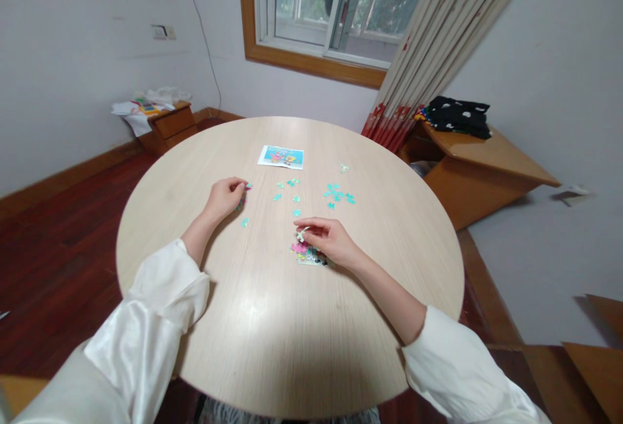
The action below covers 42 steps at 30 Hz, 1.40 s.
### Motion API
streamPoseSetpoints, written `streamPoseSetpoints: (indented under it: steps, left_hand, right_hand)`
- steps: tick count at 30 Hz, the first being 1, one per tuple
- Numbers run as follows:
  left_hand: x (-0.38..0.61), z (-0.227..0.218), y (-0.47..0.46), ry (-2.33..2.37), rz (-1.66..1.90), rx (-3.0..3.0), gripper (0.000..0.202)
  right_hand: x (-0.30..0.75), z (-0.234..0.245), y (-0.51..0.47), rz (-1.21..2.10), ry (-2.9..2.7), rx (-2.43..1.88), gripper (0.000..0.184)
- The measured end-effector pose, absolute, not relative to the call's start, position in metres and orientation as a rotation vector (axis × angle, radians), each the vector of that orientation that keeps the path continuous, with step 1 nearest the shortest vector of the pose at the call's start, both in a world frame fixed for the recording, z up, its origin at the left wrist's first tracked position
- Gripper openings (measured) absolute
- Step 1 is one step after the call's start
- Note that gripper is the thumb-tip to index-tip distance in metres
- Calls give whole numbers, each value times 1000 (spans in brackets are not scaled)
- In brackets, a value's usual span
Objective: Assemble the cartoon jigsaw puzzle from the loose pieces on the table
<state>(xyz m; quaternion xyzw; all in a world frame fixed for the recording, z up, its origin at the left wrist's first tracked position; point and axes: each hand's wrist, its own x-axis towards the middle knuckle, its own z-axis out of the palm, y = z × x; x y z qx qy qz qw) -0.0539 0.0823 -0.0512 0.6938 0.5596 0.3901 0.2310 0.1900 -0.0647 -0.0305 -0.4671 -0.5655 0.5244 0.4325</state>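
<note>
White sleeves (160, 307) stretch over a round table (272, 346), the right hand (331, 239) pinching a pale piece (301, 236) above a cluster (299, 249); the left hand's (225, 197) fingertips meet at a teal piece (248, 185), grip unclear. Loose pieces (350, 199) lie beyond, near a picture (283, 157).

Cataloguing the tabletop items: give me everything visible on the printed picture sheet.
The printed picture sheet is a rectangle, apparently paper or thin card, with a white strip down its left side. Its mainly blue print shows a pink figure and a yellow one; finer detail is too small to read. It lies picture side up on the round table, towards the window, apart from the left hand and right hand.
</note>
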Motion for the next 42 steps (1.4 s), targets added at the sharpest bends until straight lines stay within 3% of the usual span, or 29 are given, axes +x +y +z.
streamPoseSetpoints:
  steps: [13, 21, 27, 42]
  left_hand:
    - [-50, -43, 77, 1286, 1164, 1473, 23]
    - [-69, -47, 87, 1594, 1166, 1724, 24]
    - [-62, -50, 78, 1319, 916, 2160, 33]
    - [-57, -53, 77, 1218, 721, 2318, 20]
  right_hand:
    - [189, -35, -65, 1327, -1383, -1159, 36]
    - [190, -36, -65, 1250, -1405, -1167, 33]
    - [189, -37, -65, 1183, -1463, -1182, 30]
    - [178, -35, -73, 948, -1681, -1252, 19]
